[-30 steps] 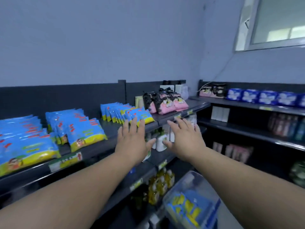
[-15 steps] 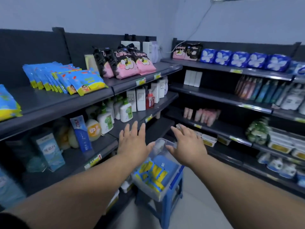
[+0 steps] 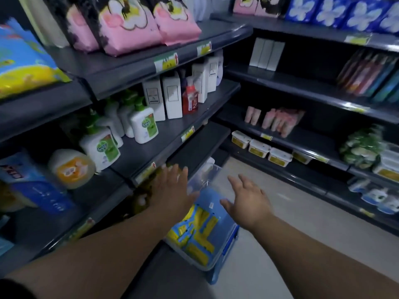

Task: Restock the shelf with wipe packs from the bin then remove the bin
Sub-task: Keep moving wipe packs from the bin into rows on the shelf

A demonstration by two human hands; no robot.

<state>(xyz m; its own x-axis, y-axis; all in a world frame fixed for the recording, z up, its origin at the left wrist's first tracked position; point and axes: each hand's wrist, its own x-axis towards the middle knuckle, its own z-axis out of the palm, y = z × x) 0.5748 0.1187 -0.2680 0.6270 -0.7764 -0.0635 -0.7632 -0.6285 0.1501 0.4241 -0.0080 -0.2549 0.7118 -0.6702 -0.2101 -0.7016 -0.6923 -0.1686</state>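
Note:
A clear plastic bin (image 3: pixel 207 175) sits low in front of the shelving, on a blue stool (image 3: pixel 224 264). Inside it lie blue and yellow wipe packs (image 3: pixel 198 231). My left hand (image 3: pixel 172 188) hovers over the bin's left side, fingers spread, holding nothing. My right hand (image 3: pixel 248 201) hovers over the bin's right side, also open and empty. More blue and yellow wipe packs (image 3: pixel 23 63) lie on the top shelf (image 3: pixel 71 89) at the far left.
Pink bags (image 3: pixel 129 24) stand on the top shelf. White and green soap bottles (image 3: pixel 142 124) and white boxes fill the middle shelf. A second shelf unit (image 3: pixel 323 100) with boxes and packets runs along the right. Pale floor (image 3: pixel 280 212) lies between them.
My view has dropped from the top shelf down to the bin. Both open hands have come down from shelf height to just above the bin.

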